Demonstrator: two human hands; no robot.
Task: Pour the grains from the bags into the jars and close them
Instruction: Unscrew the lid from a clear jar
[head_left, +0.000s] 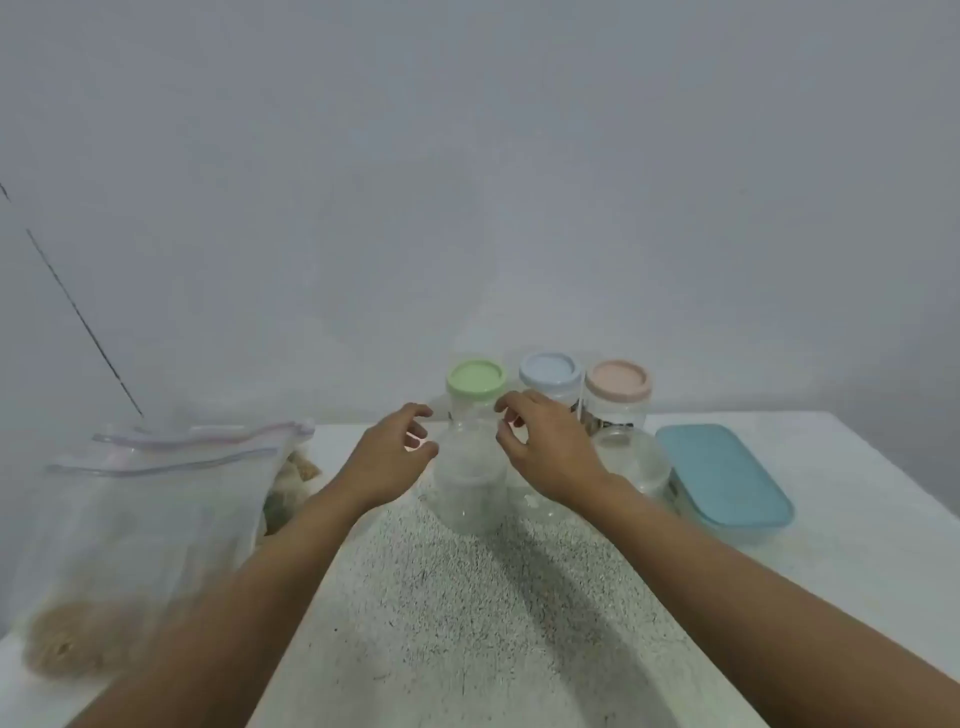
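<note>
Head view, progress: we judge the task barely begun. No grain shows in any jar, and nothing is being poured.
Bags: the clear zip-top plastic bags (156, 499) lie well out past our left hand (395, 457), zip strips uppermost. Tan grains (62, 644) sit in the nearest bag's bottom corner.
Front jar: the clear, lidless plastic jar (470, 493) stands between our two hands on the speckled white table (467, 623). It looks empty, though blur softens it.
Lidded jars: just beyond our fingertips stand the clear jar with the round green lid (475, 378), the one with the pale blue lid (549, 370) and the one with the pink lid (618, 379). All three are capped, so they still need opening, filling and closing.
Second open jar: another clear lidless jar (631, 460) sits just outside our right hand (545, 447). Beyond it is a rectangular box with a teal lid (724, 478).
Left hand grip: the fingers are loosely curved and spread, with the thumb right at the front jar's left wall. It holds nothing, and we cannot tell whether it touches.
Right hand grip: it is cupped the same way on the jar's other side, fingertips bent toward the rim. It is not clamped on the jar, and contact is unclear.
Left to do: open the bags, pour into each jar and fit the lids.
</note>
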